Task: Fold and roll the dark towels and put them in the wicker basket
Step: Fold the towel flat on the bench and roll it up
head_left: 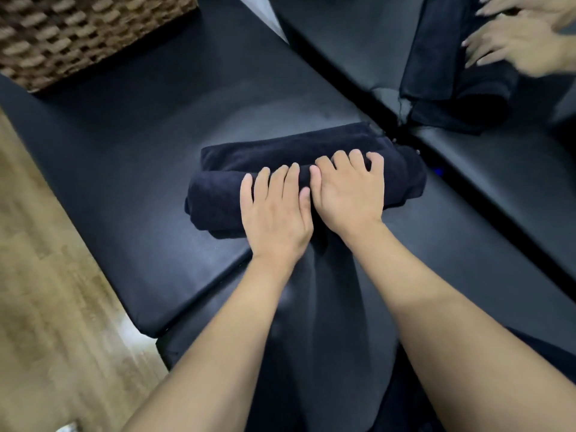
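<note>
A dark navy towel [224, 188] lies rolled into a thick cylinder in the middle of the black padded bench [131, 169]. My left hand [276, 210] rests on top of the roll with fingers spread and nearly straight. My right hand [349, 188] lies beside it, thumbs touching, its fingers curled over the far side of the roll. A short unrolled flap of towel shows behind the roll. The wicker basket [71, 35] stands at the bench's far left corner, well apart from the roll.
A second black bench [498, 169] sits to the right across a narrow gap. On it another person's two hands [514, 48] press on a second dark towel [448, 76]. Light wooden floor [46, 291] runs along the left.
</note>
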### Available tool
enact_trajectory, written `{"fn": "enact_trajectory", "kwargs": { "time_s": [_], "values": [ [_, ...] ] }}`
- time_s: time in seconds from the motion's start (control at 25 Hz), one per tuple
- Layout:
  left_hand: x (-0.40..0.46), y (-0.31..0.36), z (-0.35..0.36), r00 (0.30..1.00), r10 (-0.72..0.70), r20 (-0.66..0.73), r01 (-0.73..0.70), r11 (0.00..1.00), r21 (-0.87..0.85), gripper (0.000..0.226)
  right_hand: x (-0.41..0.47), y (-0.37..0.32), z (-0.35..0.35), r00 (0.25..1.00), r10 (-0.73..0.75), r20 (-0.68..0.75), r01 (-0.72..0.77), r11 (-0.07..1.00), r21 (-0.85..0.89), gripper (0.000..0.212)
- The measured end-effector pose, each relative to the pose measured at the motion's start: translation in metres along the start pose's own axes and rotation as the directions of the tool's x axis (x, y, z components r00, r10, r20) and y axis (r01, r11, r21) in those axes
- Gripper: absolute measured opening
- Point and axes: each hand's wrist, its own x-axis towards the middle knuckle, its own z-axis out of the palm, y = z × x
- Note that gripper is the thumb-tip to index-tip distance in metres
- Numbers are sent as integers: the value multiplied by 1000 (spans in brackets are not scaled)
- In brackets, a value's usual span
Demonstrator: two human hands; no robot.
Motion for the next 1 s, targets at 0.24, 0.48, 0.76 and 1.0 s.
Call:
{"fn": "enact_trajectory", "kwargs": {
  "time_s": [0.24,0.48,0.76,1.0],
  "values": [
    [89,2,-13,942,-66,329,13,987,159,46,-10,-1,1,995,4,-95,2,998,61,47],
    [48,5,-6,992,-62,109,56,997,59,46,29,-2,13,999,25,-44,-23,998,55,42],
    [107,-4,-4,980,50,194,-81,985,152,44,37,-11,15,989,109,-103,-96,988,121,43],
    [114,-6,5,986,13,164,-33,992,120,54,64,-12,24,988,135,-71,-122,978,167,40]
  ]
}}
